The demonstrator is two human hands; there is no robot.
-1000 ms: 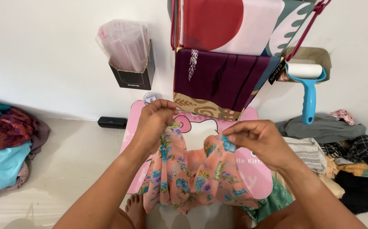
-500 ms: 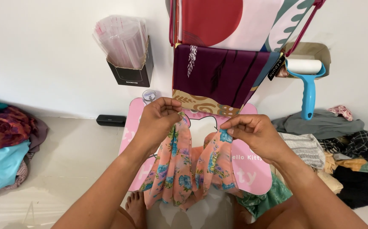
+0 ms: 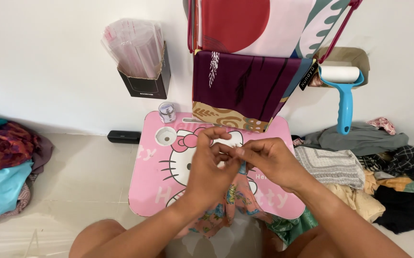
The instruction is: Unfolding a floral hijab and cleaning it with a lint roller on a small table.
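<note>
over the pink lap table [image 3: 159, 191], both hands are now meeting at the middle, where a second ago they were holding the garment spread wide between them. the left hand [image 3: 212, 165] is curling its fingers in and pinching the top edge of the floral cloth [image 3: 226, 208], and the right hand [image 3: 266, 160] is pinching the same gathered edge, fingertips of the two hands touching or nearly so. the cloth, orange-pink with blue and green flowers, was hanging as a broad sheet earlier; now it is bunching into a narrow bundle that is dangling below the hands, over the near edge of the table and down toward the person's lap. behind the table, dark purple and patterned fabrics [image 3: 245, 86] are hanging against the white wall, unchanged. a black box of clear plastic bags [image 3: 140, 62] is sitting on the wall at the left, a blue lint roller [image 3: 343, 91] is hanging at the right, and piles of clothes [image 3: 360, 162] are lying on the floor to the right and far left.
</note>
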